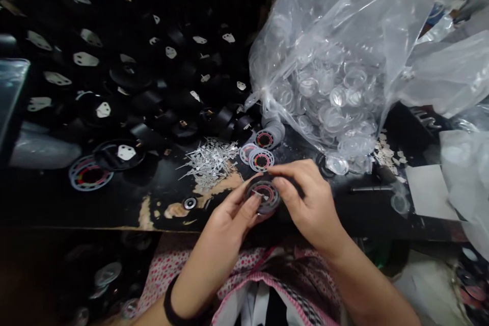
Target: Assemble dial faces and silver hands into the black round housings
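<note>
Both hands on one gauge dial [263, 196]
Your left hand [228, 220] clasps it in its fingers over the counter [114, 202], seemingly to steady it; your right hand [307, 205] has its fingers pinching the top. Loose needles [211, 161] lie just beyond.

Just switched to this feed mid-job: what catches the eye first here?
The big clear plastic bag stuffed with round transparent covers, upper right, stands out most against the dark bench. At bottom centre, the left hand and right hand pinch a small round dial with a red-ringed face between them. Above them lies a bright pile of silver needles, and a heap of black housings fills the upper left.
</note>
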